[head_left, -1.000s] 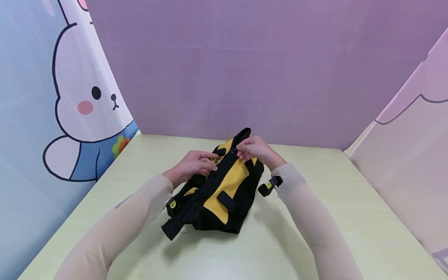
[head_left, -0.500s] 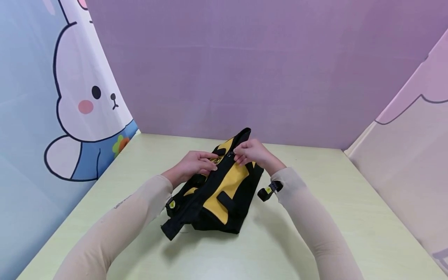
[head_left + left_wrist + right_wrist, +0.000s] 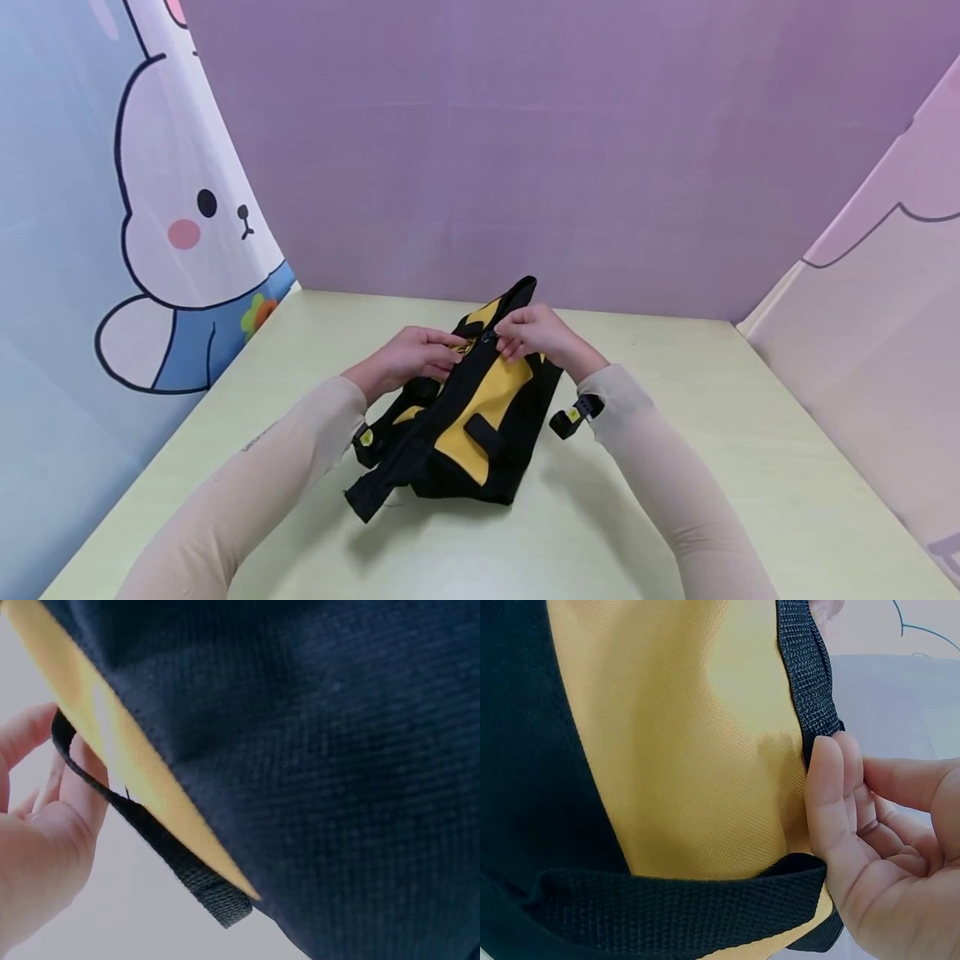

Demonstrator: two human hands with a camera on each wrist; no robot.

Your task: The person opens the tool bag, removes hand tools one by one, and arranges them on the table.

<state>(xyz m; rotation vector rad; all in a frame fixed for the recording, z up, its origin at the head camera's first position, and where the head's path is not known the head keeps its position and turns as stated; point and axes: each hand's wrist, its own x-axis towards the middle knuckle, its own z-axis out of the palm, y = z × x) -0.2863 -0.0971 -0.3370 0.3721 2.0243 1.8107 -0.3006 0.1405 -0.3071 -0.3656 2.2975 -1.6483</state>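
Observation:
A black and yellow zippered tool bag (image 3: 491,400) lies slanted on the table, its black zipper strip running along the top and a loose tab end pointing toward me. At the zipper's far part, my right hand (image 3: 542,340) pinches the small dark zipper pull (image 3: 489,337). My left hand (image 3: 411,360) grips the bag's top edge on the other side of the zipper, with its thumb and fingers near the printed lettering. Close up in the left wrist view, its fingers are beside a black webbing handle (image 3: 165,840). A similar handle (image 3: 682,911) crosses the yellow side in the right wrist view.
The pale table (image 3: 675,433) spreads around the bag. A purple backdrop (image 3: 570,150) stands behind it, with a rabbit-print cloth (image 3: 180,192) at the left and a pink and white cloth (image 3: 885,317) at the right. Small cameras are strapped at both wrists.
My right hand has slid a short way toward me and to the left along the zipper, bringing the pull with it. The left hand and the bag have hardly moved.

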